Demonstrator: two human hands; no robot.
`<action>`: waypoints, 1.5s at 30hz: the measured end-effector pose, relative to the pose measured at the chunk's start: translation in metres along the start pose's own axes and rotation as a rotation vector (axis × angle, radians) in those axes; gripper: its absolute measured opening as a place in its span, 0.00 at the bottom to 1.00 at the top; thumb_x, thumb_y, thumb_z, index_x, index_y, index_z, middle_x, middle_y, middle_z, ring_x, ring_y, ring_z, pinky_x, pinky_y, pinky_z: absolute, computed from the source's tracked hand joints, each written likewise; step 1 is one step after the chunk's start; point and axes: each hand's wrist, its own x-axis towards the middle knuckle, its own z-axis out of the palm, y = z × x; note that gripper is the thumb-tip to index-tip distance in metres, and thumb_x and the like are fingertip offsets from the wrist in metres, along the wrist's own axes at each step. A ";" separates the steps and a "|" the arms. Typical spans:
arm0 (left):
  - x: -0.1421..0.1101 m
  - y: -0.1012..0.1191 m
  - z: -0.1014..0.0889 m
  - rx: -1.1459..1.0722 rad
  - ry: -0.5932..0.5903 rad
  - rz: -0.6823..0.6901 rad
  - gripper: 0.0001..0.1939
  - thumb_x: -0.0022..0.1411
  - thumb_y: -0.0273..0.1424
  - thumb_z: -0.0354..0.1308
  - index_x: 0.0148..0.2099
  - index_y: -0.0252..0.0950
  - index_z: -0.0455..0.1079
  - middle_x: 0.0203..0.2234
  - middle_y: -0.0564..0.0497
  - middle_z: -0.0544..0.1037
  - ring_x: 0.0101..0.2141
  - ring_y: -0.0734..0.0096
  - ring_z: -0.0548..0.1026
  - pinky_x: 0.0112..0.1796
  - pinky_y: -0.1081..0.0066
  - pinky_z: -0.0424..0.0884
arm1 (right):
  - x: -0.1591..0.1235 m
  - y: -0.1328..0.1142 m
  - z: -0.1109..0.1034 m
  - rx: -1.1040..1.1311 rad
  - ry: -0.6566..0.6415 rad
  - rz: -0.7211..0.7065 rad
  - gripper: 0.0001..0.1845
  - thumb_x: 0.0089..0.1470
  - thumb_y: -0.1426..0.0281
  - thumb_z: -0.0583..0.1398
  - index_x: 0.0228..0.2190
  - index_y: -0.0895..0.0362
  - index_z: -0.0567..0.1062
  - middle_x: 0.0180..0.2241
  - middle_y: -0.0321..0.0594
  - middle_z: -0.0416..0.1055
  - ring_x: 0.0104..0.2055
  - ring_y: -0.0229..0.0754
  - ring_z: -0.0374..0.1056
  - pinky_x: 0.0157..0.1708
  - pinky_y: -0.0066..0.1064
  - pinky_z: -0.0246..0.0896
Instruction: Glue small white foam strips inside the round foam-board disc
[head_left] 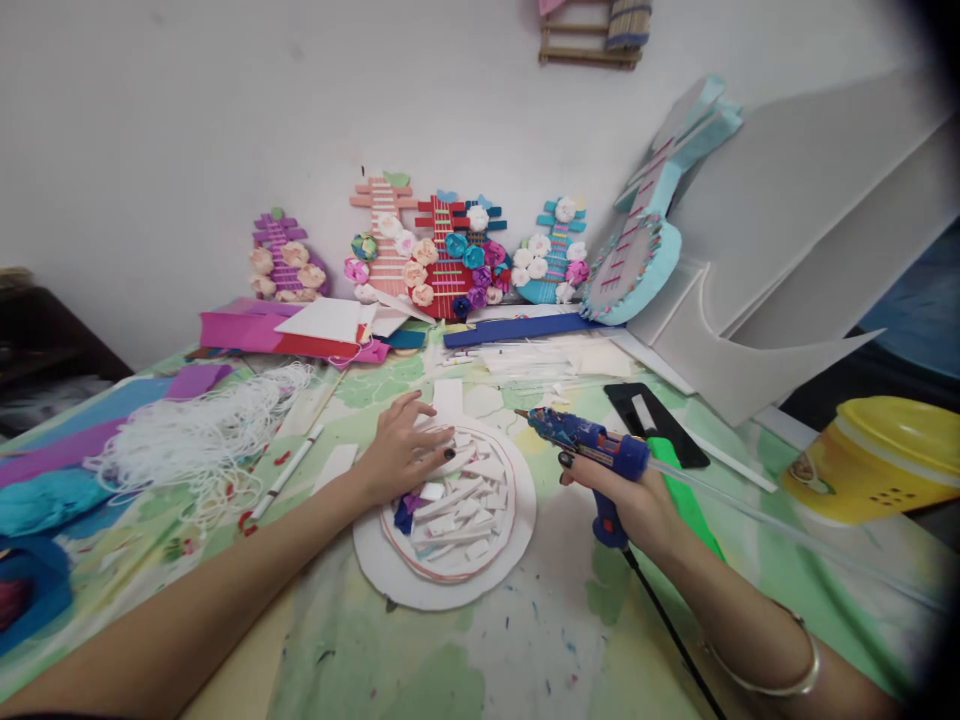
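Observation:
A blue hot glue gun (624, 452) is in my right hand (646, 510), its nozzle pointing left, short of the round white board. A clear glue stick (720, 505) trails from its back end. My left hand (401, 452) rests at the upper left of the white round board (517, 548), fingers spread over the pile of small white strips (469, 515). A pinkish rim (450, 578) rings that pile. Dark blue and purple scraps (405, 512) lie at its left. Whether the left fingertips touch a strip is hard to tell.
Behind stand several small flower-decorated guitar shapes (450, 255) and a larger light-blue one (637, 260). White cord (199, 440) lies left, near a white marker (287, 472). On the right are a black phone (686, 440), a green-handled cutter (679, 480) and a yellow tub (877, 465).

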 end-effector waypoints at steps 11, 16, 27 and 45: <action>0.030 -0.020 -0.007 -0.458 0.051 -0.277 0.29 0.64 0.45 0.37 0.38 0.37 0.77 0.46 0.44 0.73 0.47 0.59 0.68 0.52 0.57 0.58 | 0.010 -0.003 -0.011 0.188 0.249 0.080 0.15 0.40 0.60 0.63 0.16 0.59 0.75 0.22 0.41 0.71 0.24 0.38 0.65 0.19 0.27 0.59; 0.090 -0.005 0.001 -0.377 -0.004 -0.131 0.17 0.55 0.40 0.53 0.40 0.35 0.76 0.39 0.45 0.78 0.38 0.64 0.74 0.36 0.70 0.69 | 0.016 0.000 -0.022 0.321 0.392 0.108 0.14 0.40 0.60 0.63 0.18 0.60 0.74 0.17 0.36 0.67 0.15 0.34 0.60 0.12 0.25 0.54; 0.204 0.063 0.087 -0.192 -0.213 0.251 0.15 0.46 0.32 0.63 0.39 0.34 0.77 0.34 0.43 0.77 0.36 0.62 0.73 0.39 0.68 0.66 | 0.021 -0.008 -0.029 0.343 0.531 0.079 0.12 0.39 0.65 0.62 0.14 0.60 0.73 0.15 0.36 0.67 0.16 0.34 0.60 0.13 0.24 0.54; 0.166 0.062 0.069 -0.100 -0.283 0.431 0.15 0.48 0.22 0.52 0.40 0.35 0.71 0.35 0.45 0.71 0.38 0.65 0.69 0.40 0.70 0.65 | 0.018 -0.015 -0.028 0.400 0.521 0.141 0.12 0.37 0.62 0.64 0.18 0.59 0.72 0.18 0.36 0.69 0.18 0.35 0.62 0.13 0.25 0.54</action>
